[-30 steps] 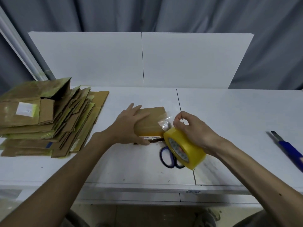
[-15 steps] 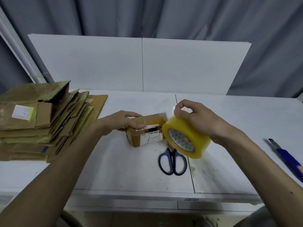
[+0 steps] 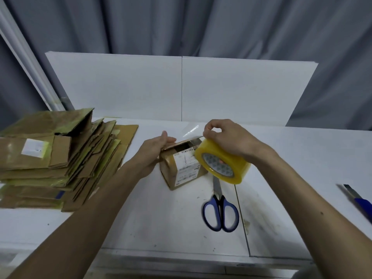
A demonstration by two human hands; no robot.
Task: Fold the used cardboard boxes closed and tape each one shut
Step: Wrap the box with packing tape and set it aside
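Note:
A small brown cardboard box [image 3: 181, 170] with a white shipping label stands in the middle of the white table [image 3: 141, 218], its top partly open. My left hand [image 3: 156, 148] holds its left side, fingers lying along the top flap. My right hand [image 3: 223, 137] carries a yellow roll of tape [image 3: 222, 164] just right of the box and pinches the pulled-out clear tape end [image 3: 191, 130] above the box's far edge.
A thick pile of flattened cardboard boxes [image 3: 56, 160] covers the table's left side. Blue-handled scissors [image 3: 220, 210] lie in front of the box. A blue utility knife [image 3: 360, 202] lies at the right edge. White panels [image 3: 181, 87] stand behind the table.
The box went from lying flat to standing upright with its labelled side towards me. My right hand rose with the roll and drew tape out over the box.

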